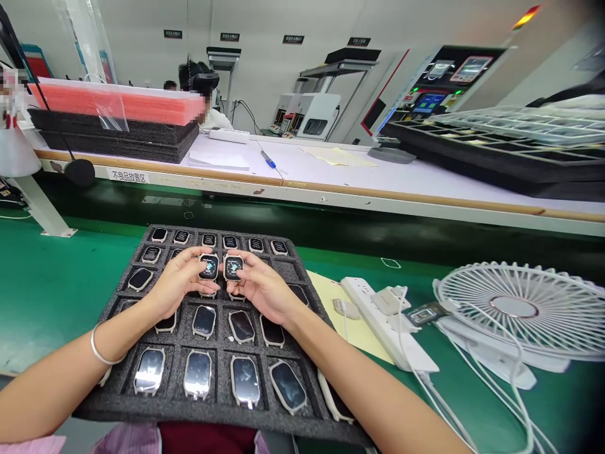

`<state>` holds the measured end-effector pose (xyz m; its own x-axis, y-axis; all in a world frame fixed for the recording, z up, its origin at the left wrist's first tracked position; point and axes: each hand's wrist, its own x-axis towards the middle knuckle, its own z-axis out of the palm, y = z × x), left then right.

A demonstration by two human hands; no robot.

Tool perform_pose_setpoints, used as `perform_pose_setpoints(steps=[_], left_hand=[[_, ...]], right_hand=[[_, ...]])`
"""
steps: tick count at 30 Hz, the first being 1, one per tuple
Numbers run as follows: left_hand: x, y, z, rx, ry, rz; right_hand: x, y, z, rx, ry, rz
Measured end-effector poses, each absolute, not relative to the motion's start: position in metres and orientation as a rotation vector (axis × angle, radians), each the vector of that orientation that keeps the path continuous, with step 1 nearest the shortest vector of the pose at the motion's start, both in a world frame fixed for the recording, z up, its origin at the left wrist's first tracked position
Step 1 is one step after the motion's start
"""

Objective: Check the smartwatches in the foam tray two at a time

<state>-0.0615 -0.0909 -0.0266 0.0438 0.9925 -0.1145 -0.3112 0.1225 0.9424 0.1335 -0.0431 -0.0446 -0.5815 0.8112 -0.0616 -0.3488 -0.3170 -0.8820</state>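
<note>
My left hand (pixel 182 280) grips a strapless smartwatch (pixel 208 267) between thumb and fingers, its screen lit with a dial. Right beside it, my right hand (pixel 259 284) pinches a second smartwatch (pixel 233 268) with a similar lit dial. Both are held over the far half of a dark grey foam tray (pixel 222 413). Many more watch bodies lie in the tray's pockets, such as a dark-screened watch (pixel 197 374) in the near row. Several in the back row, like one watch (pixel 230 242), show lit text. My hands and forearms cover some of the pockets.
To the right, a white power strip (pixel 387 325) with cables and a white fan (pixel 513 307) lie on the green surface. A raised shelf (pixel 293 189) runs behind, bearing black and pink foam stacks (pixel 118 123), a pen (pixel 268 159) and black trays (pixel 491 164). Another person sits beyond.
</note>
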Motion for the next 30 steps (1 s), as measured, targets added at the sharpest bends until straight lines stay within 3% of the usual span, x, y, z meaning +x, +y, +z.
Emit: perform_pose_setpoints(steps=[30], left_hand=[[-0.0592, -0.0926, -0.0251, 1.005, 1.035, 1.187]], right_hand=[[0.1351, -0.0442, -0.0477, -0.629, -1.264, 1.900]])
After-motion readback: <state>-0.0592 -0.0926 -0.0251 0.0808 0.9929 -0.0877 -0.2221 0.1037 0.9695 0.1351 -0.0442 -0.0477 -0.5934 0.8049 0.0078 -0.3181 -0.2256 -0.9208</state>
